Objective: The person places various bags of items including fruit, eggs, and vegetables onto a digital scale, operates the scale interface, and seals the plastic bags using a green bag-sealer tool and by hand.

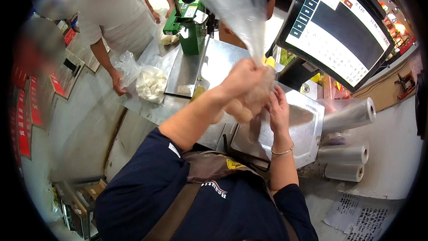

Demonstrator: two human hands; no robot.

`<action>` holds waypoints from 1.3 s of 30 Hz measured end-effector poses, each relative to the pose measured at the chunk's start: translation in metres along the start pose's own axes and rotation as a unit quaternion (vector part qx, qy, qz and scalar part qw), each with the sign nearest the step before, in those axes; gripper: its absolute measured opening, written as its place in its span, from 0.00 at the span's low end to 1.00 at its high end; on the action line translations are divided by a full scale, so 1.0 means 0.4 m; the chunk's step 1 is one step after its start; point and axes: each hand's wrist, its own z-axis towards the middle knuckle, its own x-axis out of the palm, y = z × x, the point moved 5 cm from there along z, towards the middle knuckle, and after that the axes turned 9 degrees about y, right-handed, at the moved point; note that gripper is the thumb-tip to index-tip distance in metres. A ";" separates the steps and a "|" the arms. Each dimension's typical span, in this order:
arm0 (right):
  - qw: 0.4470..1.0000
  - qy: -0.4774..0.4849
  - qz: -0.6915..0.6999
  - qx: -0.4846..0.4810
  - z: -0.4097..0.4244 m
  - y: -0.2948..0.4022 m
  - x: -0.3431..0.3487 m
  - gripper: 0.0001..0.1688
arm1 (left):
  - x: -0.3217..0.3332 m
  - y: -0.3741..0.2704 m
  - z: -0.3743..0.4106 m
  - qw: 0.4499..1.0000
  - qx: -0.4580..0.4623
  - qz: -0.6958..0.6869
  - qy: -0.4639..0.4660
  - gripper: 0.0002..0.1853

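Note:
My left hand (243, 75) grips the gathered neck of a clear plastic bag (239, 10), whose loose upper part flares out above my fist. Roundish tan items (245, 112) hang in the bag's lower part, blurred by motion. At the bag's right side is my right hand (279, 107), its fingers apart; whether the fingertips touch the plastic is hard to tell. Below my right forearm lies the metal weighing platform (309, 140). A filled clear bag of white pieces (151, 85) rests on the metal counter (153, 111) to the left.
A green bag-neck sealing machine (192, 38) stands at the counter's middle. A touchscreen (334, 30) leans in at the upper right. Rolls of plastic bags (347, 117) are at the right. Across the counter, a person's hand (117, 83) is beside the white-filled bag.

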 end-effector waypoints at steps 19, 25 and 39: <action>0.984 -0.143 -0.090 0.052 -0.279 0.051 -0.014 0.18 | -0.365 0.390 0.290 0.942 -0.020 0.243 -0.230 0.17; 0.974 -0.192 -0.104 0.060 -0.330 0.039 -0.027 0.18 | -0.363 0.380 0.334 0.938 -0.009 0.266 -0.221 0.17; 0.903 -0.295 -0.306 0.061 -0.426 0.096 -0.151 0.14 | -0.289 0.103 0.332 0.972 0.141 0.183 -0.033 0.15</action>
